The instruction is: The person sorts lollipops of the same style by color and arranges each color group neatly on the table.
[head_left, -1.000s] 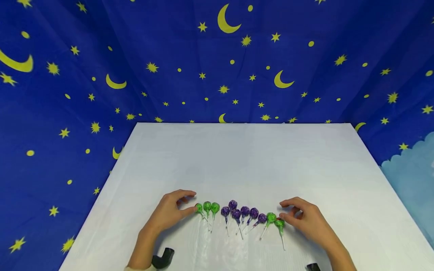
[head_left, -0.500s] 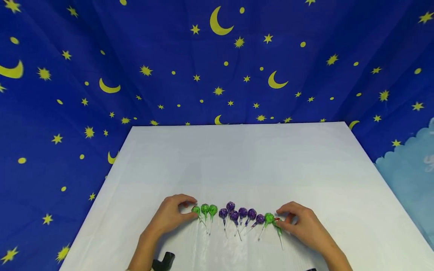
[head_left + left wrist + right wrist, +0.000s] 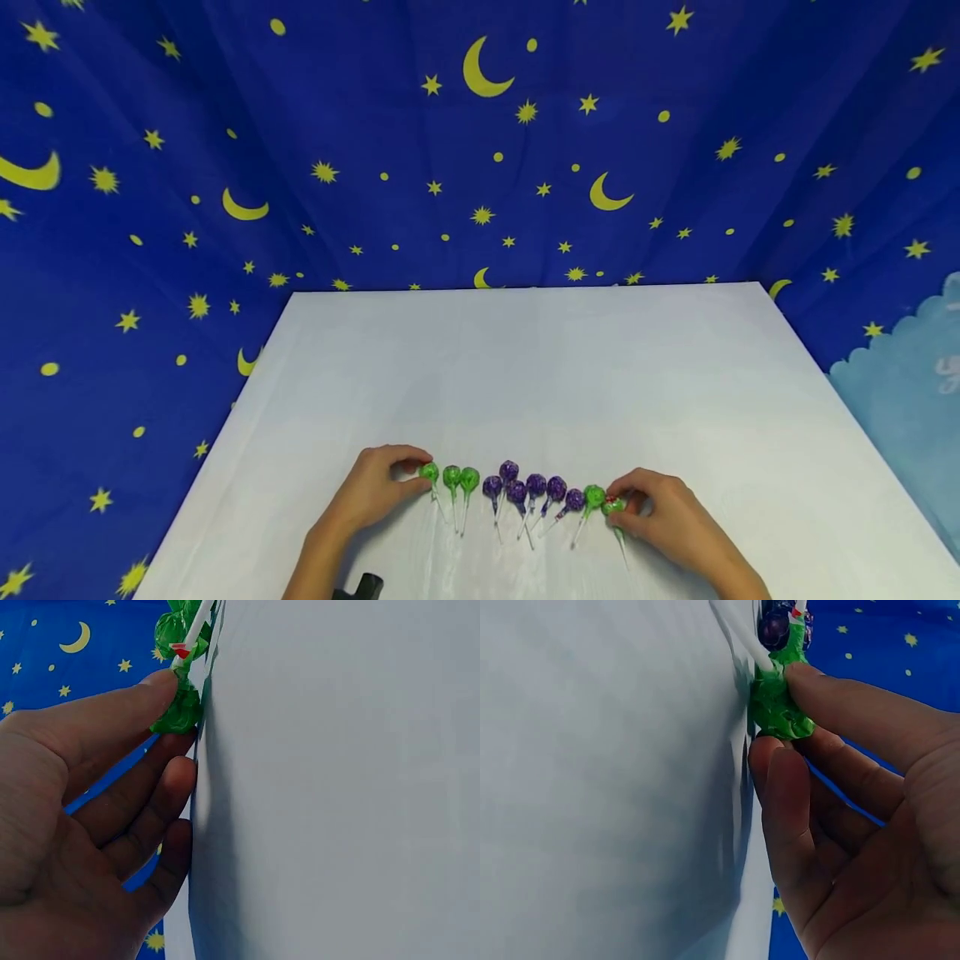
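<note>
Green crinkle-wrapped lollipops [image 3: 778,709], pinched by fingers [image 3: 786,791]; round purple lollipops [image 3: 536,485] between, white tabletop [image 3: 525,375]

In the head view the light is even and soft, and the white surface [image 3: 525,367] looks bright, with faint glare near its front middle. Soft shadows lie beside the left hand [image 3: 378,485] and the right hand [image 3: 663,512]. The starry cloth [image 3: 390,108] darkens in its folds. Both wrist views are dimmer, the surface greyish, its shadows soft-edged.
</note>
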A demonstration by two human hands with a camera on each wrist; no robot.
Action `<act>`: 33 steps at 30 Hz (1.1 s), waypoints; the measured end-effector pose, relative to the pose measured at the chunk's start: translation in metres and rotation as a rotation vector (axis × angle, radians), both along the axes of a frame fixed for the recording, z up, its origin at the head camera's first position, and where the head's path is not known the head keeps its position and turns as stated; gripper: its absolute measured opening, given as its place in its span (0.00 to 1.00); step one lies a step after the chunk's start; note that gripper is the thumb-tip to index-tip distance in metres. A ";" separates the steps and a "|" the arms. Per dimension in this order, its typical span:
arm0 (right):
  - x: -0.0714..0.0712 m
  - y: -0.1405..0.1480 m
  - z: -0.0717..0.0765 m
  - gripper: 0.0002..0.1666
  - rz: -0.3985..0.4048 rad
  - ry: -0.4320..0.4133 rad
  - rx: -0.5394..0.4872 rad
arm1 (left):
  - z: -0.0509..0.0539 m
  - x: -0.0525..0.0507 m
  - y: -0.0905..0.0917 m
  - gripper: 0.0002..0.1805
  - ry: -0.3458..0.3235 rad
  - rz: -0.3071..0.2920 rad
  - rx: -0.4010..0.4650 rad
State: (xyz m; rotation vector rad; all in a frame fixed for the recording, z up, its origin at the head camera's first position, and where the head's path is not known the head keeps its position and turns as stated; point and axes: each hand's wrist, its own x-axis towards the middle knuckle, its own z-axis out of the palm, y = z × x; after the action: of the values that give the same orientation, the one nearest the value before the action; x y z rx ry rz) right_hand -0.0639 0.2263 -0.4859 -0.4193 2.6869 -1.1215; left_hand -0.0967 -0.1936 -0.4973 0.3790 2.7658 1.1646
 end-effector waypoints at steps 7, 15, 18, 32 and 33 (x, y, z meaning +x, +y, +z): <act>-0.002 -0.002 -0.001 0.15 0.013 -0.002 0.004 | 0.006 -0.005 -0.006 0.16 0.010 0.051 0.068; -0.002 -0.002 0.001 0.16 0.009 -0.015 0.049 | 0.015 -0.026 -0.001 0.17 0.027 0.073 0.172; -0.002 -0.002 0.001 0.16 -0.002 -0.018 0.047 | 0.014 -0.039 0.006 0.17 0.051 0.083 0.204; -0.004 -0.001 0.000 0.16 0.008 -0.039 0.027 | 0.018 -0.081 0.034 0.14 0.040 0.019 0.166; -0.004 -0.001 0.000 0.16 0.010 -0.037 0.027 | 0.018 -0.084 0.036 0.14 0.040 0.015 0.167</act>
State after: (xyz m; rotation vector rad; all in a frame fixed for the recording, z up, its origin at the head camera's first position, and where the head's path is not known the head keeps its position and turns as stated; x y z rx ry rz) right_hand -0.0684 0.2253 -0.4859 -0.4030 2.6616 -1.0781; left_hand -0.1807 -0.1581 -0.4791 0.4030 2.7174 1.4116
